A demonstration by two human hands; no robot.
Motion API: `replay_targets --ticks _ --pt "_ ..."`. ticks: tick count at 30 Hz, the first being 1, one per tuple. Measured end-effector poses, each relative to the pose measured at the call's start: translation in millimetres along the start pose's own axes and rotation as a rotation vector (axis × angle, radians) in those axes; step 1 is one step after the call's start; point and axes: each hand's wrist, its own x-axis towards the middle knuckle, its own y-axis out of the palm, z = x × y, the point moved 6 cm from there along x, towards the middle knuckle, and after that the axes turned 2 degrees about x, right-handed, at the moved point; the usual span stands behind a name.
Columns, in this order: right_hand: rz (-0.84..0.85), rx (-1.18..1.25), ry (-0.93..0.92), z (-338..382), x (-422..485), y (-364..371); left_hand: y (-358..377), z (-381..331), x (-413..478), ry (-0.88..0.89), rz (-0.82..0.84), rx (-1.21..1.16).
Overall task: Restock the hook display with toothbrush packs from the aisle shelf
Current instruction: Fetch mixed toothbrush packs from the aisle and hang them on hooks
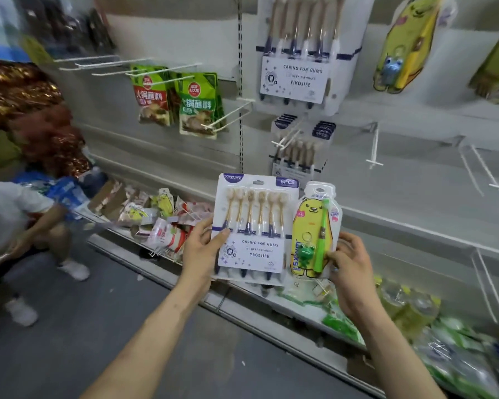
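Note:
My left hand [203,249] grips the left edge of a white six-brush toothbrush pack [254,226], thumb on its front. My right hand [349,269] pinches the right edge of a yellow bear-shaped kids' toothbrush pack [311,234] with a green brush and a frog charm. Both packs are held upright in front of the hook display. The same white pack [300,53] hangs on the panel above, and more of them [297,156] hang on a lower hook. A yellow kids' pack [406,44] hangs at the upper right.
Bare white hooks [375,145] jut from the panel on the right, with further bare hooks [104,63] at the upper left. Green sauce pouches [198,105] hang on the left. The low shelf [242,300] holds loose packs. A crouching person [18,226] is at the left.

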Motion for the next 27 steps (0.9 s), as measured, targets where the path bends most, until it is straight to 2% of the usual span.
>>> replay_targets --ticks 4,8,13,27 --pt "-0.042 -0.008 -0.055 12.5 25.7 0.4 24.3 -14.5 40.7 0.050 0.093 0.063" --pt "-0.099 -0.042 -0.066 14.3 38.2 -10.0 41.5 -11.4 71.9 0.030 0.092 0.048" --pt "-0.169 -0.040 -0.073 15.3 57.4 -6.9 58.4 -10.4 108.1 0.017 0.173 -0.003" --pt "-0.205 -0.025 -0.062 20.7 79.4 25.7 59.9 -10.8 140.7 0.017 0.288 0.000"
